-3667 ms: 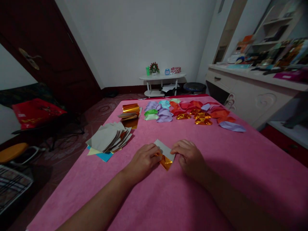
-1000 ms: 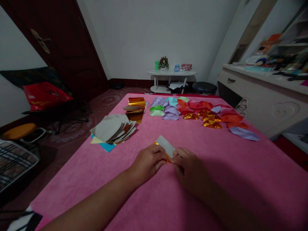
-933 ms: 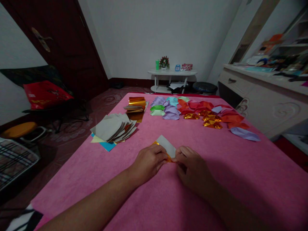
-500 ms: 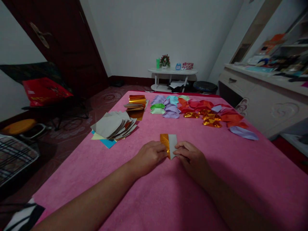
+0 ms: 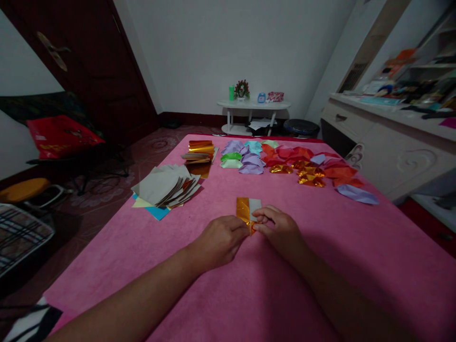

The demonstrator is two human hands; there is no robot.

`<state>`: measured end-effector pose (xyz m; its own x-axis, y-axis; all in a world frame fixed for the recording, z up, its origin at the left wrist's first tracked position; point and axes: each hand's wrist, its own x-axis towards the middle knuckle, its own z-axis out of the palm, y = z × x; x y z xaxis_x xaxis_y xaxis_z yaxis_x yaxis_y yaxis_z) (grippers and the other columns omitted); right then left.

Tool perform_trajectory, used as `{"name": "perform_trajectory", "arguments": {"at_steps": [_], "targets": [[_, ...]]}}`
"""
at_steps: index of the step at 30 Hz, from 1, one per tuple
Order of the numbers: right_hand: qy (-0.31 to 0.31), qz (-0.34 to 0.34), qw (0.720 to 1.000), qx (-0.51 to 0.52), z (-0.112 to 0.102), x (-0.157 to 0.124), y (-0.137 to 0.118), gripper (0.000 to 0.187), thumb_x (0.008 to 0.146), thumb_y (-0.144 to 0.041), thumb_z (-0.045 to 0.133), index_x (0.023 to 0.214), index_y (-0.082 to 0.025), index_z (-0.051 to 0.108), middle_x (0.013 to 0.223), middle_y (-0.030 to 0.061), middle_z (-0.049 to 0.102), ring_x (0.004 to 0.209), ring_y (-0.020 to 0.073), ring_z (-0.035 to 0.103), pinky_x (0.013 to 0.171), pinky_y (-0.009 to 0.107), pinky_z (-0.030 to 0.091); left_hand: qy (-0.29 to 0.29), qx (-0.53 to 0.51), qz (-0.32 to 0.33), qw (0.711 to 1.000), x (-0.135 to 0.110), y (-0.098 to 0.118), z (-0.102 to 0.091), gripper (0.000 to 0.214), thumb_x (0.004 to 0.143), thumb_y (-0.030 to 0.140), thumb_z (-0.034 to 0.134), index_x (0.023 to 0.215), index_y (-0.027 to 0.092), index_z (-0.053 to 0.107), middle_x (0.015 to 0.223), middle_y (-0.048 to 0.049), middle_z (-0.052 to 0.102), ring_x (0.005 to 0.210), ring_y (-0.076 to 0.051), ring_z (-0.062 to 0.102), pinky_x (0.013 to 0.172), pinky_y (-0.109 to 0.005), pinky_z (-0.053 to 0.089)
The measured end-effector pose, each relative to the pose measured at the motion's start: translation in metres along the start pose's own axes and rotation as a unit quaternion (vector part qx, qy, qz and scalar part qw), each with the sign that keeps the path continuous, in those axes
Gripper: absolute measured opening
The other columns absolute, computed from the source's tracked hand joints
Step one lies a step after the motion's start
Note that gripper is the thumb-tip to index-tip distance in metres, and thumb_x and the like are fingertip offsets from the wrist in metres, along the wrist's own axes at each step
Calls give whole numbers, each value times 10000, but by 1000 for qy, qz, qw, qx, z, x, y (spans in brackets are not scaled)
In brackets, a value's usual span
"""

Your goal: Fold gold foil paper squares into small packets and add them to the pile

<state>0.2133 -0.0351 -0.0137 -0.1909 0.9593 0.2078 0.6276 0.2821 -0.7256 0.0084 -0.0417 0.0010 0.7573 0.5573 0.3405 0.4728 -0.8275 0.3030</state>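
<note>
A small sheet of gold foil paper (image 5: 243, 207), with a grey-white back showing on its right half, lies on the pink tablecloth (image 5: 228, 294). My left hand (image 5: 221, 239) rests at its lower left edge, fingers closed together and pressing on the paper. The fingers of my right hand (image 5: 281, 230) are bent in a pinch at the lower right corner. That corner is turned inward, so its gold side shows between my two hands. The fingertips partly cover the fold.
A fanned stack of grey-backed sheets (image 5: 160, 185) lies to the left, with gold foil sheets (image 5: 200, 148) behind it. Folded purple papers (image 5: 252, 164), red papers (image 5: 295, 154) and gold papers (image 5: 311, 179) spread along the far side. A white side table (image 5: 254, 103) stands beyond.
The lower right corner of the paper has been folded inward, showing gold where the grey-white side was. My right fingers have moved slightly left with it; my left hand stays at the edge.
</note>
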Motion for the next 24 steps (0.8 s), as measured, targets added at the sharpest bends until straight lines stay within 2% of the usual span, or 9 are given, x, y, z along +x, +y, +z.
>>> {"name": "perform_trajectory", "arguments": {"at_steps": [4,7,10,15,17,19,22,24], "targets": [[9,39,999,-9,1,4,3,188,679,-185,614,865,-207,625,741,-30,588,691,132,557,650,253,442,-4,16,-7,1000,2,2,0,296,926,200,416,1153,182,605,964,-81,650,880,-184,595,773,-299,476],[-28,40,999,-24,-3,7,-2,57,669,-177,611,715,-204,630,711,-30,573,662,126,543,613,237,416,-22,35,-17,999,7,3,-3,296,952,241,383,1063,186,652,907,-71,637,821,-169,576,706,-272,450],[-60,37,997,-16,-7,10,-8,89,679,-147,590,655,-196,661,728,-11,580,652,122,546,614,238,418,-33,50,-26,998,12,4,-4,302,953,243,381,997,177,673,869,-67,627,785,-163,562,661,-261,423],[-34,13,999,22,-7,8,-3,136,734,-170,567,675,-186,687,745,10,596,686,136,571,637,250,442,-26,47,-37,998,18,2,-1,268,920,209,416,907,164,681,826,-67,626,752,-161,560,639,-257,404],[-4,6,998,61,-7,7,1,161,768,-196,546,719,-177,699,784,33,617,729,150,589,653,260,459,-1,-6,-66,998,21,-4,2,237,886,179,448,875,165,685,808,-62,628,756,-158,566,659,-254,408],[21,4,995,100,-7,6,3,179,787,-229,539,777,-166,706,836,54,632,755,159,601,657,267,471,24,-96,-122,988,24,-13,4,209,845,166,482,817,161,689,779,-46,630,729,-145,560,662,-248,408],[37,5,992,124,-7,6,3,187,770,-248,558,837,-164,710,871,59,634,706,144,592,614,256,469,23,-230,-233,945,29,-27,7,193,795,232,538,701,136,677,660,-8,586,598,-113,496,560,-221,358],[43,2,992,118,-5,6,2,182,752,-243,583,856,-170,713,871,51,635,683,133,577,614,252,467,7,-285,-281,916,32,-33,8,223,778,277,550,658,123,657,570,20,502,520,-88,409,502,-209,290]]}}
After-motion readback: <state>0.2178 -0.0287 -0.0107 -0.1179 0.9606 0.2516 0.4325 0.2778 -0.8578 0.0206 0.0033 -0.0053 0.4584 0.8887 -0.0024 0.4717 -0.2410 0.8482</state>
